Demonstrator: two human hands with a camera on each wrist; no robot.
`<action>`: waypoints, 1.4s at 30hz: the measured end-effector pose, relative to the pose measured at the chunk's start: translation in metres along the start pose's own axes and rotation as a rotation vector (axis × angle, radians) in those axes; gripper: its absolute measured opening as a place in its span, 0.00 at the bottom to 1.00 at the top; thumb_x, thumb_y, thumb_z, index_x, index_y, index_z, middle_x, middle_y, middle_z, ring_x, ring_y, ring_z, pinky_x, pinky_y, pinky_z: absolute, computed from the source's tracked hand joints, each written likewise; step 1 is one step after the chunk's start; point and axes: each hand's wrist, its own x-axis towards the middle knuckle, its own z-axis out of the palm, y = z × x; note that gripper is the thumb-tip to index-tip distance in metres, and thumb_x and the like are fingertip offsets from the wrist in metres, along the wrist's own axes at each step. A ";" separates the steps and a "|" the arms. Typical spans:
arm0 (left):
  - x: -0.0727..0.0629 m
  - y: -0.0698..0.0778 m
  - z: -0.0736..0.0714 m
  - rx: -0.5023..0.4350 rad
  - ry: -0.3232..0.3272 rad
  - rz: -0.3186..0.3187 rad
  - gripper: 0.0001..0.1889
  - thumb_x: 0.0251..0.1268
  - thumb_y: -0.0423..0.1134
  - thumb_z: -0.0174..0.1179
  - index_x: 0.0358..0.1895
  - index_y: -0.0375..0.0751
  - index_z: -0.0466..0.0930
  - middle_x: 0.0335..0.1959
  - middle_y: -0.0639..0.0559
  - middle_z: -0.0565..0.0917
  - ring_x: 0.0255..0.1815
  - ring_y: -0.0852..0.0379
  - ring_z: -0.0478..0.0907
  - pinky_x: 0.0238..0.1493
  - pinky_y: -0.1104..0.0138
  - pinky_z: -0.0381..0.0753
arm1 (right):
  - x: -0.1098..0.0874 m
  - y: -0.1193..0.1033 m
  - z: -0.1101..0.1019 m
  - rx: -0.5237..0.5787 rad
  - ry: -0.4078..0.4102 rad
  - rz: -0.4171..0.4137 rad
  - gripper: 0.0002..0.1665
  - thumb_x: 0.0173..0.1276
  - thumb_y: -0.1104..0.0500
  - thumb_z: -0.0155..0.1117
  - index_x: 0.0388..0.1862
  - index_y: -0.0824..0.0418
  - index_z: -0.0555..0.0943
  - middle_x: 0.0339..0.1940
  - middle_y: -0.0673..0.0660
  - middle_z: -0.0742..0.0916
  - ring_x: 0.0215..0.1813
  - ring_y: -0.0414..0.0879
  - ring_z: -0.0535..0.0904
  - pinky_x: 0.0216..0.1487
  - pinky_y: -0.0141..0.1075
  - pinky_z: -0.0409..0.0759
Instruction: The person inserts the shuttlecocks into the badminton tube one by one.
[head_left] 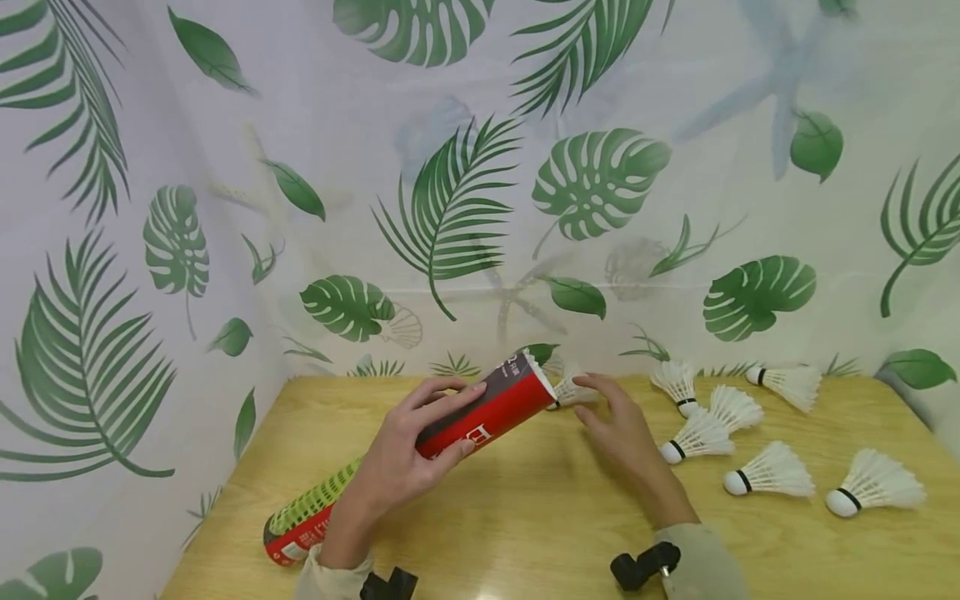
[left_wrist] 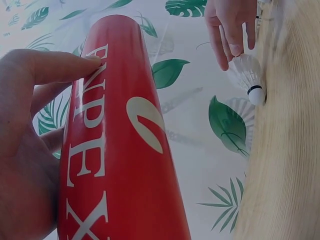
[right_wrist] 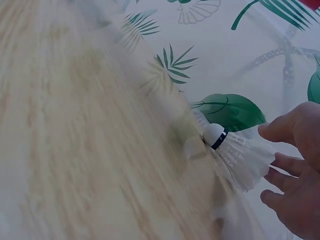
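Observation:
My left hand [head_left: 408, 446] grips a red, black and green shuttlecock tube [head_left: 491, 408] around its upper part. The tube slants up to the right, its white-rimmed end raised and its lower end at the left of the table. White lettering runs along its red side in the left wrist view. At the back edge of the table lies a white feather shuttlecock [right_wrist: 245, 155] with a black band round its cork. My right hand [head_left: 622, 433] is at its feather skirt, thumb and fingers spread apart around the skirt's wide end.
To the right on the wooden table [head_left: 540, 533] lie several more shuttlecocks, one [head_left: 873, 483] near the right side and another [head_left: 787, 385] by the back edge. A leaf-printed cloth [head_left: 480, 208] hangs behind the table and along its left side.

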 end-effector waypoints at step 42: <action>0.000 0.003 -0.002 0.020 -0.002 -0.008 0.34 0.64 0.37 0.71 0.72 0.65 0.75 0.69 0.59 0.72 0.62 0.53 0.74 0.53 0.57 0.83 | -0.017 -0.045 -0.040 0.033 0.210 -0.185 0.13 0.69 0.72 0.67 0.51 0.66 0.87 0.49 0.61 0.89 0.46 0.48 0.87 0.45 0.20 0.79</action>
